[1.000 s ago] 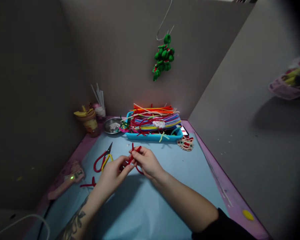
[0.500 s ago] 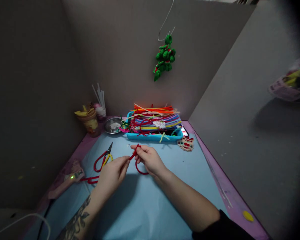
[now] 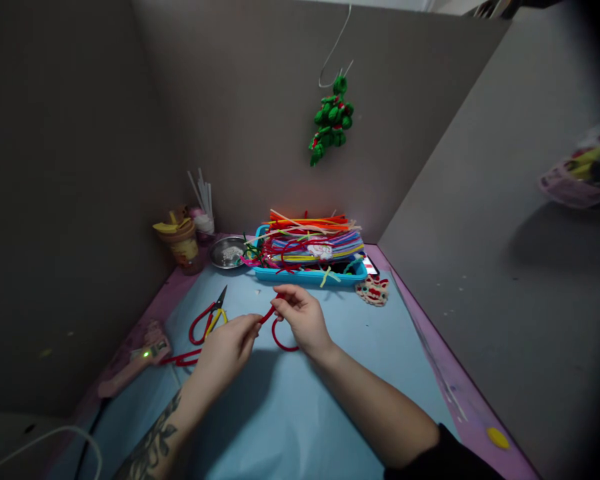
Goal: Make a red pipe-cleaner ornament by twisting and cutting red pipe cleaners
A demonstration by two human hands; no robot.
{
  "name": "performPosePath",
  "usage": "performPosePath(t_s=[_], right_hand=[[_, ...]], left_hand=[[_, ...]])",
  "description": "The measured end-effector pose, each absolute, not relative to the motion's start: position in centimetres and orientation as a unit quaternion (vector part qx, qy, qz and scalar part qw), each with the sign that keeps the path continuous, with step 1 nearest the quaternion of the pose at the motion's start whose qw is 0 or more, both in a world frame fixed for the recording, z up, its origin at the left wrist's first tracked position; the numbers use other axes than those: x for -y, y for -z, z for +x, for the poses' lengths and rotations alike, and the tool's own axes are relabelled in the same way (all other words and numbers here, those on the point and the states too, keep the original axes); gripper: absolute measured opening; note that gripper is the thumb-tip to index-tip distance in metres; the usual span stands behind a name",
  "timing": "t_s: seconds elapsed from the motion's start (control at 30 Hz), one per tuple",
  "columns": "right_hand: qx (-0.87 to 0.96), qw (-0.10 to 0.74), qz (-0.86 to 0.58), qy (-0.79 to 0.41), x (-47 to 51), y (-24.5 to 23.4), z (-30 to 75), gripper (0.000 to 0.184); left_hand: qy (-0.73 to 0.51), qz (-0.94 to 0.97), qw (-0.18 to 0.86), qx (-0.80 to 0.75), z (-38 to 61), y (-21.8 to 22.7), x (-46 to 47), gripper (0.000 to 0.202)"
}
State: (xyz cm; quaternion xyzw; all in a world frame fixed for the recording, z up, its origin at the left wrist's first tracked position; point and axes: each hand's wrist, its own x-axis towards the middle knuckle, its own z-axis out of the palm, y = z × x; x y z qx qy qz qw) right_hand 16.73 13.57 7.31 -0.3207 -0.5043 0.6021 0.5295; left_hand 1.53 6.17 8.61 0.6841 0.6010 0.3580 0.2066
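Observation:
Both hands work a red pipe cleaner (image 3: 276, 335) just above the blue mat (image 3: 290, 413). My left hand (image 3: 227, 347) pinches one end of it. My right hand (image 3: 300, 319) pinches the other part, and a loop of the wire curls below its fingers. Red-and-yellow snips (image 3: 207, 321) lie on the mat just left of my left hand. A loose red pipe cleaner piece (image 3: 183, 359) lies further left.
A blue tray (image 3: 310, 272) heaped with coloured pipe cleaners stands at the back. Beside it are a small metal dish (image 3: 227, 252), a cup with sticks (image 3: 183, 241) and a small woven ornament (image 3: 373, 290). A glue gun (image 3: 133, 363) lies at the left edge. A green ornament (image 3: 331, 123) hangs on the wall.
My hands have drawn slightly apart, stretching the red pipe cleaner between them; the loop now hangs below my right hand. The view has tilted a little.

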Motion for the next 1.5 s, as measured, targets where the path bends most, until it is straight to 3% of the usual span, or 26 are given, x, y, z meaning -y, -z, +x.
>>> performPosePath(t_s=[0.27,0.63,0.77,0.87,0.97,1.07,1.27,1.33,1.4,1.5], right_hand=[[0.509,0.533,-0.328,-0.591,-13.6,-7.2,16.9,0.024],[0.537,0.469,-0.281,-0.643,-14.5,-7.4,17.9,0.024],[0.519,0.488,-0.272,-0.647,-15.1,-7.6,18.5,0.024],[0.475,0.491,-0.251,-0.686,-15.0,-7.4,18.2,0.035],[0.479,0.439,-0.236,-0.722,-14.3,-6.8,17.3,0.049],[0.509,0.403,-0.23,-0.725,-13.4,-6.2,16.5,0.032],[0.445,0.517,-0.263,-0.683,-13.7,-6.6,16.7,0.028],[0.445,0.558,-0.254,-0.653,-14.0,-7.0,17.3,0.027],[0.5,0.579,-0.224,-0.603,-14.0,-7.5,17.9,0.021],[0.654,0.551,-0.169,-0.491,-13.4,-8.4,18.8,0.009]], left_hand=[[-0.37,0.685,0.21,-0.592,1.3,-8.1,-6.1,0.025],[-0.295,0.718,0.164,-0.609,0.9,-8.6,-6.1,0.03],[-0.278,0.72,0.153,-0.617,0.9,-8.9,-6.0,0.03],[-0.282,0.716,0.141,-0.623,1.0,-9.0,-6.0,0.03],[-0.293,0.715,0.131,-0.621,1.2,-8.9,-6.0,0.03],[-0.283,0.727,0.135,-0.61,1.5,-8.6,-6.1,0.029],[-0.5,0.623,0.028,-0.6,1.8,-8.7,-5.3,0.018],[-0.513,0.617,0.158,-0.575,2.1,-8.8,-5.2,0.022],[-0.487,0.58,0.368,-0.539,2.5,-8.7,-5.4,0.028],[-0.563,0.39,0.579,-0.443,2.6,-8.2,-6.4,0.031]])
